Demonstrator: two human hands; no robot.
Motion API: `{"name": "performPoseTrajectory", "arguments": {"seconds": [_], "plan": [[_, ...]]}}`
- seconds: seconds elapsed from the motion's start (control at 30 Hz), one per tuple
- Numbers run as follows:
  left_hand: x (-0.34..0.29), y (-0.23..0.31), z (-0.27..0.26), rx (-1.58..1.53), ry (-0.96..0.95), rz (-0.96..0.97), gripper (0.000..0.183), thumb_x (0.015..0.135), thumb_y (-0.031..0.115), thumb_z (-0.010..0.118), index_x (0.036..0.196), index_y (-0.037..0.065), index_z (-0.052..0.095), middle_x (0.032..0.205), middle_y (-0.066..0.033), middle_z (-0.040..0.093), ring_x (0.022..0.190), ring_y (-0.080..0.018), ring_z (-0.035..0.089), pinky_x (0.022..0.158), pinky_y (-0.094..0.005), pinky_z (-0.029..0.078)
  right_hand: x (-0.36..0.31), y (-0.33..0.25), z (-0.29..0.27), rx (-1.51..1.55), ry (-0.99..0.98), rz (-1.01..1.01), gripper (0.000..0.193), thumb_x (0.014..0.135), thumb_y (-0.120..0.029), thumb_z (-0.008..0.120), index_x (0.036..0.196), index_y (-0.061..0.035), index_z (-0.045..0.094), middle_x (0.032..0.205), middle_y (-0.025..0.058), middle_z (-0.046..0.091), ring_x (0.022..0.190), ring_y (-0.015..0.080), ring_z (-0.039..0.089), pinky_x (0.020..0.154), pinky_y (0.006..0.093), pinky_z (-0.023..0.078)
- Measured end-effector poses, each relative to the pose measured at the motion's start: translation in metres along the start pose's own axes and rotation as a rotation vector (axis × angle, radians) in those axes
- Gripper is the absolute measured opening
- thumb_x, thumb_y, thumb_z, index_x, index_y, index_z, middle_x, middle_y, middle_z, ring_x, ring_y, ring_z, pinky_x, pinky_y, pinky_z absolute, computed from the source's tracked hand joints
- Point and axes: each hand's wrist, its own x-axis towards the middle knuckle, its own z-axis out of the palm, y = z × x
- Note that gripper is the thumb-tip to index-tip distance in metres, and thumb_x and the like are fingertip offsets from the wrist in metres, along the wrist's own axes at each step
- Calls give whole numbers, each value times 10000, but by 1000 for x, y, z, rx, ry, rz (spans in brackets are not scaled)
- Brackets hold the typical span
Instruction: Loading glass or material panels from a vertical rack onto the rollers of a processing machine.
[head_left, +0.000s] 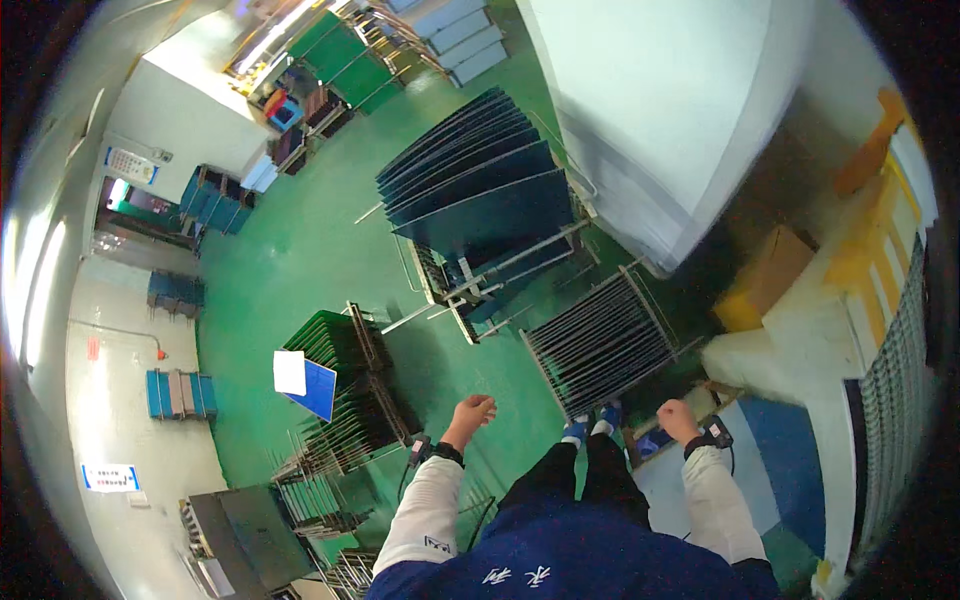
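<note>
My left hand [469, 419] hangs in the air over the green floor, fingers curled in and nothing showing in them. It is nearest to a rack of upright green-edged boards [340, 345], which stands to its left and apart from it. My right hand [678, 420] is closed like a fist, with nothing visible in it, beside a pale table [700, 480]. Between and beyond my hands, just past my feet, stands a low metal rack [603, 340] with many thin dark slats. Neither hand touches a rack. Both wrists carry a black strapped device.
Ahead stands a wheeled rack [480, 200] of large dark panels, fanned upright. A blue sheet [318, 390] and white paper [289, 372] lie on the left rack. A big white cabinet [660, 100] rises at the right, near a cardboard box [775, 265]. Blue crates [215, 200] line the far wall.
</note>
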Motion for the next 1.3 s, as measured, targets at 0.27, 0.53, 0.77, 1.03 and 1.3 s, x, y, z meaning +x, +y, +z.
{"name": "performPoseTrajectory", "arguments": {"seconds": [0.27, 0.53, 0.77, 1.03, 1.3], "plan": [[-24, 48, 2, 3, 18, 132, 365, 932, 269, 589, 1173, -5, 603, 990, -95, 682, 846, -169, 652, 722, -290, 506, 54, -28, 8, 147, -160, -2, 177, 831, -189, 624, 809, -18, 663, 721, 93, 669, 661, 210, 649, 616, 344, 513], [-8, 138, -54, -300, 209, 335, 333, 941, 258, 586, 1113, -26, 602, 971, -123, 681, 841, -196, 658, 747, -306, 521, 127, -79, -21, 396, -297, 189, 126, 857, -154, 630, 837, -30, 641, 688, 47, 632, 557, 119, 582, 474, 266, 467], [51, 229, -146, -716, 225, 516, 317, 941, 273, 591, 1138, 25, 586, 934, -61, 657, 837, -166, 626, 736, -284, 483, 239, -227, -98, 689, 66, 178, 147, 868, -171, 604, 794, -46, 624, 648, 14, 583, 541, 92, 513, 473, 246, 411], [171, 287, -187, -804, 167, 264, 578, 930, 405, 570, 1352, 36, 430, 1301, -100, 534, 1184, -268, 498, 969, -406, 369, 370, -311, -109, 462, 502, -34, 268, 864, -284, 617, 854, -16, 631, 732, 27, 596, 646, 95, 513, 583, 256, 406], [230, 333, -215, -919, 92, 104, 471, 902, 479, 576, 1162, 88, 538, 1075, -60, 597, 977, -211, 535, 810, -368, 374, 438, -386, -102, 685, 201, 126, 294, 876, -337, 584, 811, -57, 644, 720, 0, 572, 647, 85, 496, 553, 257, 372]]}}
